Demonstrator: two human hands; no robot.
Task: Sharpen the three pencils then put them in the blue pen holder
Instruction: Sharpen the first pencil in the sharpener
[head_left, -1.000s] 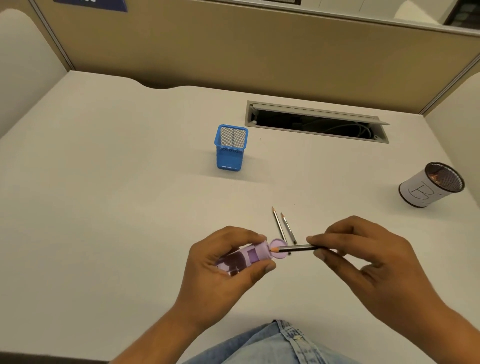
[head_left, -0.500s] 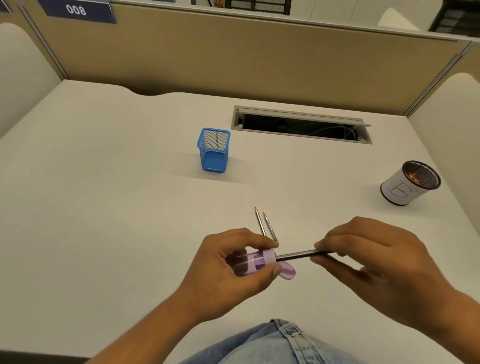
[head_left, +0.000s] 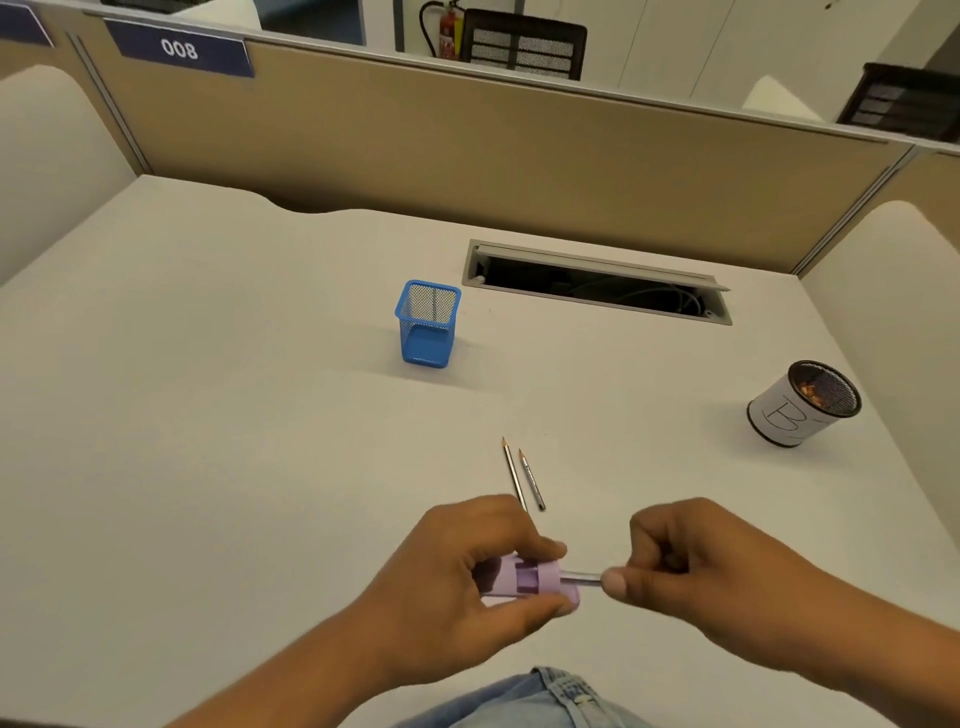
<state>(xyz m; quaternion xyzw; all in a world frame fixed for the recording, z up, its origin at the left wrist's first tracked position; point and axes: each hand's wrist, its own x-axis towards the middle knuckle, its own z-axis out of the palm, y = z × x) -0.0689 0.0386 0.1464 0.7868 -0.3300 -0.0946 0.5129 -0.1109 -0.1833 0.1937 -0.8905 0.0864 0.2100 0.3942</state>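
Observation:
My left hand (head_left: 457, 582) grips a purple sharpener (head_left: 524, 577) low in the middle of the view. A grey pencil (head_left: 582, 578) sticks into the sharpener's right end, and my right hand (head_left: 691, 566) pinches its shaft; most of the pencil is hidden by fingers. Two more pencils lie side by side on the white desk just beyond my hands, the left one (head_left: 511, 470) and the right one (head_left: 531, 478), points facing away. The blue mesh pen holder (head_left: 427, 325) stands upright farther back, left of centre, with nothing visible inside.
A round mesh cup (head_left: 802, 402) wrapped in white paper marked "B" stands at the right and holds shavings. An open cable slot (head_left: 597, 280) runs along the back of the desk (head_left: 208, 415). Tan partition walls (head_left: 467, 156) close off the back and sides.
The pencil has gone deeper into the sharpener, and my right hand has closed in to the sharpener's mouth with its fingers curled. The view has tilted up.

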